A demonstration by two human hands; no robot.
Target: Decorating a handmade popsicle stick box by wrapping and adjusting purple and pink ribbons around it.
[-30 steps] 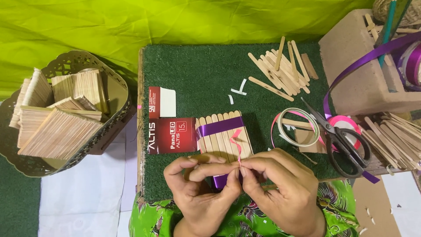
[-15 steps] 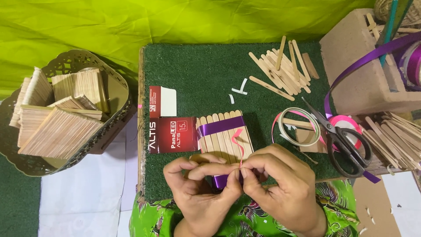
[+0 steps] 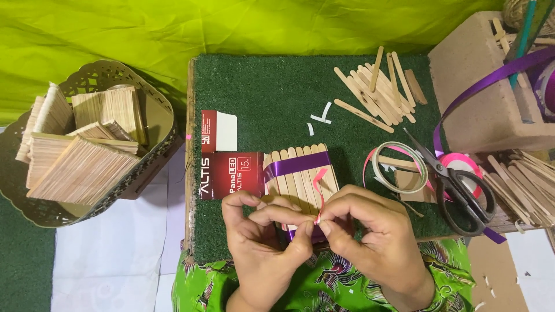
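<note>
Done: craft-stick panel (image 3: 300, 173) lies on the green mat (image 3: 260, 98), a purple ribbon (image 3: 296, 165) already banded across it.
In hand: left hand (image 3: 263, 231) and right hand (image 3: 364, 231) fingers pinch a pink ribbon strip (image 3: 319, 190) at the panel's near edge.
Left: pink strip looks unfixed.
Hidden: panel's near end and fingertip contact, under both hands.

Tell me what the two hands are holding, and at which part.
Both the left hand and the right hand pinch the lower end of a thin pink ribbon between their fingertips, at the near edge of the stick panel.
</note>
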